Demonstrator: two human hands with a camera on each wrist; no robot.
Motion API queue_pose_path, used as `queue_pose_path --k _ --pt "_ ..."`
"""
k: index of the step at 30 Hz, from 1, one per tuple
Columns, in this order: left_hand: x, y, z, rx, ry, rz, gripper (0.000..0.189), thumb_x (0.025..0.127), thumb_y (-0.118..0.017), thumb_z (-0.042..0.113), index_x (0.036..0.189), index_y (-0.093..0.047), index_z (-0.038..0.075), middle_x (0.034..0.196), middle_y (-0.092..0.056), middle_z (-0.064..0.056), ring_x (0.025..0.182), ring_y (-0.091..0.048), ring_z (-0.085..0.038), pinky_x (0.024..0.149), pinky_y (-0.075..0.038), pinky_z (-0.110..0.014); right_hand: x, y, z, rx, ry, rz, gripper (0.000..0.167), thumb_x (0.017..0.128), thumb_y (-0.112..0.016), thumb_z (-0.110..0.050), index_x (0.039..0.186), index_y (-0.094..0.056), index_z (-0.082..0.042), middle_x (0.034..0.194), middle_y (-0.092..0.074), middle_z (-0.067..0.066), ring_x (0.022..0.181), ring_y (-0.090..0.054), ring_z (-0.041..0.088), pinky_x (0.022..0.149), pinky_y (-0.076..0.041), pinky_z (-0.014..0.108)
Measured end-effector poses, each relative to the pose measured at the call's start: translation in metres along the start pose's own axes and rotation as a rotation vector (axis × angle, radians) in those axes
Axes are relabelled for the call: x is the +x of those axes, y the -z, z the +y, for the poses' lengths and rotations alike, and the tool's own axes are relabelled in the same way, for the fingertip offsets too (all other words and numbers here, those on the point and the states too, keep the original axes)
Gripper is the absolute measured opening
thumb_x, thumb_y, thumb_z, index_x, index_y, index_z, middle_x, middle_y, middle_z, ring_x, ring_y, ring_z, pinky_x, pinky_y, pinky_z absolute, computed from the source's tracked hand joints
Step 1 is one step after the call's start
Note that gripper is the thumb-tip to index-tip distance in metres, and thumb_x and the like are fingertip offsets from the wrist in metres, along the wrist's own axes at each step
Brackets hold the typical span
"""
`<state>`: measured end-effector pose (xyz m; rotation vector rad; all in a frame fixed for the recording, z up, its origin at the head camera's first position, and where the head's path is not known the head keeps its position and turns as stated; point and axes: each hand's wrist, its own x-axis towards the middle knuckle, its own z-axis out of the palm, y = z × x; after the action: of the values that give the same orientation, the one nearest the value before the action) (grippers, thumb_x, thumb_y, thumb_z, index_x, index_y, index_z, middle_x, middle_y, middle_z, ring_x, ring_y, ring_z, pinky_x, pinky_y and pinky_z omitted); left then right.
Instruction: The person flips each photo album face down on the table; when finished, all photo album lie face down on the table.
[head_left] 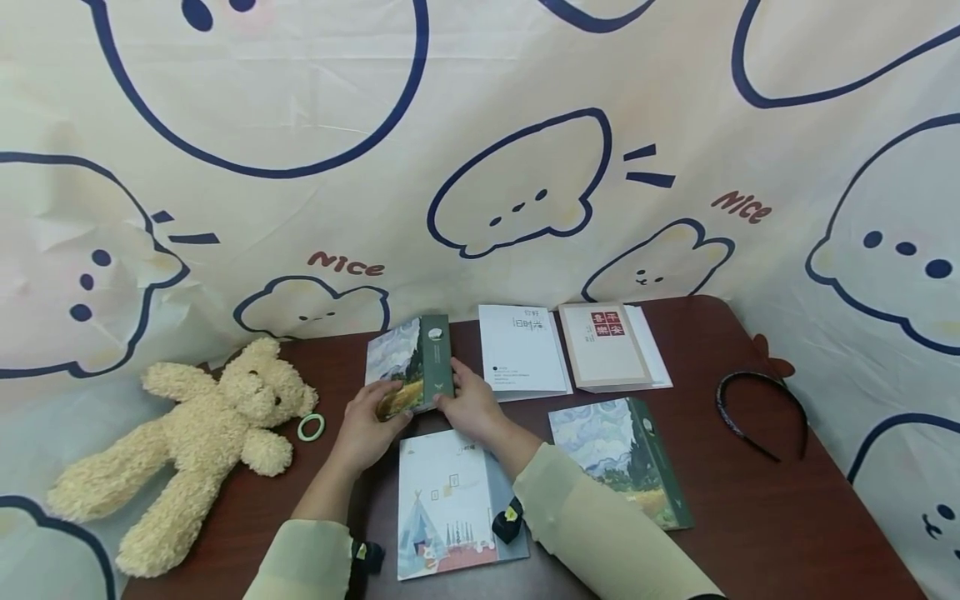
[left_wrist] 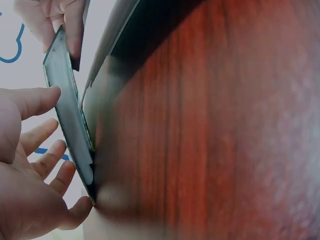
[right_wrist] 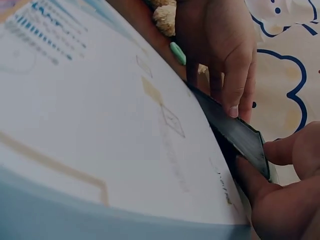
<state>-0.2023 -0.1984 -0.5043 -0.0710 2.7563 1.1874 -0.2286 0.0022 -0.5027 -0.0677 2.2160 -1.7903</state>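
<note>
A notebook (head_left: 437, 358) with a painted landscape cover and a green band is between both hands at the back of the table. The left hand (head_left: 363, 429) holds its left side and near edge; in the left wrist view, thumb and spread fingers lie along the page edge (left_wrist: 67, 100). At the lower right corner, the right hand (head_left: 474, 407) pinches the notebook between thumb and finger, as the right wrist view also shows. Just in front lies a pale booklet (head_left: 442, 492) with a blue tent drawing, partly under the right forearm. A matching landscape notebook (head_left: 611, 442) lies to the right.
Behind the right hand lie a white booklet (head_left: 521, 350) and a beige book (head_left: 607, 354) with red print. A teddy bear (head_left: 202, 433) and a green ring (head_left: 311, 427) are at left. A black headband (head_left: 750, 379) rests at right. Patterned cloth (head_left: 517, 83) rises behind the table.
</note>
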Motion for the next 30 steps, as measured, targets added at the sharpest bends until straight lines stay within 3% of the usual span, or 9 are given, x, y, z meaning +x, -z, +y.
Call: queue_pose_path --k 4,10,17,24,30 --pt "0.0 0.001 0.0 0.012 -0.003 0.004 0.054 0.097 -0.071 0.023 0.148 -0.057 0.012 0.162 -0.036 -0.015 0.148 -0.024 -0.045 0.112 -0.03 -0.071 0.002 -0.001 0.002 -0.16 0.005 0.028 0.074 0.1 -0.068 -0.016 0.162 -0.03 -0.002 0.146 -0.059 0.015 0.124 -0.064 0.026 0.104 -0.051 0.042" --pt "0.002 0.0 -0.001 0.064 -0.002 0.015 0.053 0.097 -0.073 0.023 0.146 -0.059 0.012 0.161 -0.038 -0.014 0.146 -0.026 -0.045 0.11 -0.029 -0.073 0.004 -0.003 0.004 -0.29 0.012 0.049 0.072 0.1 -0.07 -0.02 0.16 -0.035 -0.002 0.145 -0.06 0.014 0.127 -0.062 0.028 0.106 -0.049 0.044" --pt "0.008 0.0 -0.001 0.078 0.008 0.027 0.052 0.095 -0.074 0.023 0.144 -0.061 0.013 0.159 -0.04 -0.015 0.145 -0.027 -0.046 0.11 -0.023 -0.076 0.003 -0.002 0.003 -0.297 0.02 0.049 0.071 0.098 -0.071 -0.018 0.158 -0.039 -0.001 0.143 -0.062 0.014 0.124 -0.064 0.027 0.103 -0.052 0.042" --pt "0.011 0.001 -0.004 0.1 0.008 0.032 0.051 0.095 -0.074 0.023 0.143 -0.062 0.013 0.158 -0.041 -0.016 0.145 -0.028 -0.047 0.109 -0.018 -0.077 -0.001 0.001 0.005 -0.251 0.003 0.003 0.076 0.096 -0.073 -0.014 0.16 -0.034 0.001 0.151 -0.054 0.017 0.126 -0.064 0.028 0.101 -0.054 0.038" --pt "0.011 0.003 -0.003 0.11 0.011 0.03 0.051 0.095 -0.074 0.022 0.144 -0.062 0.013 0.159 -0.04 -0.017 0.144 -0.027 -0.048 0.107 -0.019 -0.075 -0.007 0.006 0.003 -0.281 0.001 -0.042 0.08 0.097 -0.073 -0.016 0.161 -0.029 0.001 0.155 -0.049 0.017 0.131 -0.06 0.029 0.104 -0.052 0.041"
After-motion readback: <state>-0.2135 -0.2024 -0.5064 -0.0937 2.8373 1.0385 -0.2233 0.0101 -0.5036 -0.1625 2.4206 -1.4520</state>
